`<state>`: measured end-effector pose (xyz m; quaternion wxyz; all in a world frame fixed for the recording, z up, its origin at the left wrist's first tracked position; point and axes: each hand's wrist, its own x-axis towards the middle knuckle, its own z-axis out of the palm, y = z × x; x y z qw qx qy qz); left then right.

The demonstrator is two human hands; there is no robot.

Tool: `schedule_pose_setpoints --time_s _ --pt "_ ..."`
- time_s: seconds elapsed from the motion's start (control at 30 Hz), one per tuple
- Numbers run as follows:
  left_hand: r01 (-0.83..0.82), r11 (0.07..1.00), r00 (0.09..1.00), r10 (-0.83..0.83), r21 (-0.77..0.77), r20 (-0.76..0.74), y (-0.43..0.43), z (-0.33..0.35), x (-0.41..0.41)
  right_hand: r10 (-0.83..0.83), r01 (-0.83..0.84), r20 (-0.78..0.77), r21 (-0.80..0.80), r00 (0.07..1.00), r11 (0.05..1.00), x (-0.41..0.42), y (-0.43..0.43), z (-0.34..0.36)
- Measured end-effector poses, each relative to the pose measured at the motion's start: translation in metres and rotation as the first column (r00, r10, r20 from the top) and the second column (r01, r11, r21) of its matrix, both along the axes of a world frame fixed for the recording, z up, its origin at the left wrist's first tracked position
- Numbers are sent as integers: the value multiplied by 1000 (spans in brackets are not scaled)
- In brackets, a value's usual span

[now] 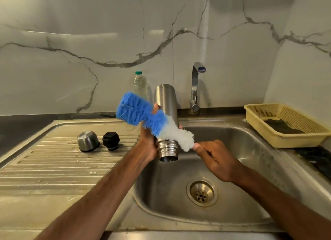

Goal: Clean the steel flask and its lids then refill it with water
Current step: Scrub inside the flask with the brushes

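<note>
Head camera view looks down on both bare forearms reaching over the sink [250, 143]. The left hand [148, 141] comes in from the lower left and curls round the lower body of the steel flask [166, 100], thumb up on its near side. The right hand [216, 161] comes in from the lower right with its fingers bunched, pinching the thin end of the bottle brush [143, 114] just beyond its white bristles.

The flask is held above the basin, upside down and tilted, with its closed base towards the wall and its open threaded neck pointing down and towards the camera. Its brushed steel is plain. The brush lies slantwise across the front of the flask, outside it, white bristles near the neck and the wide blue bristles up and to the left.

On the ribbed drainboard [62, 168] at the left the steel cap [88, 141] sits rim down, with the black inner lid [111, 141] just beside it. A small stamped mark on the drainboard is too small to read.
</note>
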<state>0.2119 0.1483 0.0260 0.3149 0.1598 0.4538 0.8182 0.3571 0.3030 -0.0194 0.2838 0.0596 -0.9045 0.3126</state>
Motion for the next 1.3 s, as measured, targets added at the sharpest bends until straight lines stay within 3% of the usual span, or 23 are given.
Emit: schedule_pose_setpoints --time_s 0.17,0.33,0.43,0.5,0.57,0.6,0.67,0.7,0.77,0.8,0.87,0.97,1.17,1.3 --pt "-5 993 1000 4 -119 -8 1 -2 -2 -92 91 -26 -28 995 995 -2 6 6" --pt "-128 974 989 138 -187 43 1 -15 -11 -73 72 1 171 997 983 -4 -5 -6" --pt "-135 968 991 132 -213 -27 0 -7 -13 -173 174 -33 47 984 984 -7 5 2" --pt "-111 974 994 108 -196 -24 -8 1 -4 -194 193 -46 -37 980 981 -5 6 5" --pt "-155 983 971 170 98 -170 -16 -23 -12 -154 155 -12 37 988 987 -2 1 0" --pt "-79 987 976 104 138 -190 -17 -16 -7 -142 139 17 111 990 984 0 -2 -4" --pt "-353 924 922 317 -146 -224 -16 -5 -7 -150 142 26 189 988 972 0 0 -7" --pt "-153 980 972 127 -126 -195 -22 -4 -6 -172 167 18 156 985 974 -2 2 -4" --pt "-79 968 997 73 -236 -36 -1 10 6 -236 236 0 17 972 972 -4 6 6" --pt "-51 975 999 50 -214 -10 -3 5 2 -257 257 -7 -22 966 966 -4 6 9" --pt "-16 991 1000 14 -136 -17 0 4 3 -224 224 -17 10 974 975 1 4 9" --pt "-32 995 999 31 -91 -15 -1 4 8 -141 139 -1 184 990 973 5 1 -2" --pt "24 982 1000 -26 -185 -10 2 7 8 -291 290 -49 -32 956 957 3 14 12" --pt "96 983 993 -106 -158 -53 0 -2 9 -112 114 -21 159 993 981 9 4 6"
